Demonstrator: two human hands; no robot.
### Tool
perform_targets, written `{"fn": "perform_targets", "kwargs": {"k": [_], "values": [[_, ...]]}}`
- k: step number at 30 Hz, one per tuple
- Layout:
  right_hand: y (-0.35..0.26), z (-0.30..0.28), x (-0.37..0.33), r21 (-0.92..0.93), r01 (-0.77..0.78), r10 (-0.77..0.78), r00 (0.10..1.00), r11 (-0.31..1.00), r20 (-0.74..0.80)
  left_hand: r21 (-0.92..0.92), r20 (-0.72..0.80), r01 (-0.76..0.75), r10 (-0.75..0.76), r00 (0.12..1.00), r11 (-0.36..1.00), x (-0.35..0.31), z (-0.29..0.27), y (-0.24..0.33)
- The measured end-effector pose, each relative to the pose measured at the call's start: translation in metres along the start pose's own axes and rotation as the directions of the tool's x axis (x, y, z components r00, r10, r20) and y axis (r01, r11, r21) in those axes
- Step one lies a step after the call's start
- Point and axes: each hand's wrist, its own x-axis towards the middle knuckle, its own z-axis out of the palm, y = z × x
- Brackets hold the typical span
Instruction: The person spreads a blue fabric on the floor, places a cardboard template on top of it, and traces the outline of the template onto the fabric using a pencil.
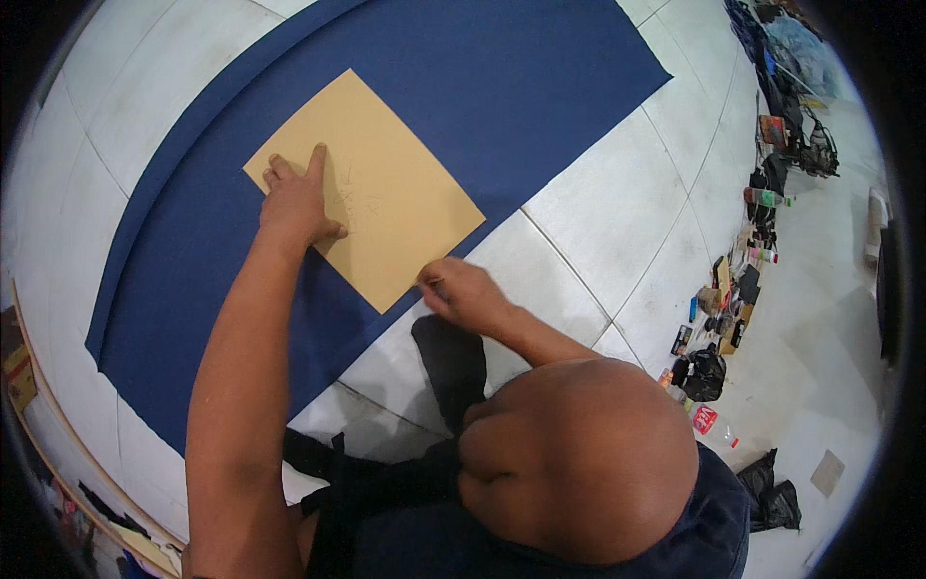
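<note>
The left hand lies flat on a tan sheet of paper, palm down, fingers spread apart and pressing near the sheet's left corner, with the index finger stretched toward its upper edge. The paper lies under and to the right of this hand, resting on a large dark blue cloth that spreads out on all sides of it over a white tiled floor. Faint scribbled marks show on the paper just right of the left hand. Further right, the right hand sits at the paper's lower right edge, its fingers pinched together on something small and thin; what it is cannot be made out. This hand rests where the cloth meets the floor. Well to the right of it, a row of bags and small clutter lines the floor.
</note>
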Motion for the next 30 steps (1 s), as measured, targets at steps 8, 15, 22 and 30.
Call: {"fn": "perform_targets", "kwargs": {"k": [8, 15, 22, 30], "values": [[0.049, -0.066, -0.002, -0.158, -0.294, 0.24, 0.927, 0.943, -0.289, 0.0, 0.014, -0.009, 0.009, 1.0, 1.0, -0.001, -0.003, 0.005], [0.07, -0.052, 0.007, -0.018, -0.246, 0.219, 0.894, 0.969, -0.391, -0.005, 0.0, -0.052, 0.052, 0.999, 0.999, 0.008, 0.02, -0.022], [0.07, -0.069, -0.016, -0.07, -0.276, 0.219, 0.872, 0.959, -0.438, -0.088, -0.061, -0.107, 0.102, 0.993, 0.99, -0.012, -0.004, 0.003], [0.092, -0.052, -0.007, 0.343, -0.227, 0.389, 0.749, 0.912, -0.537, -0.424, -0.386, -0.281, 0.109, 0.916, 0.861, -0.043, 0.046, -0.041]]}}
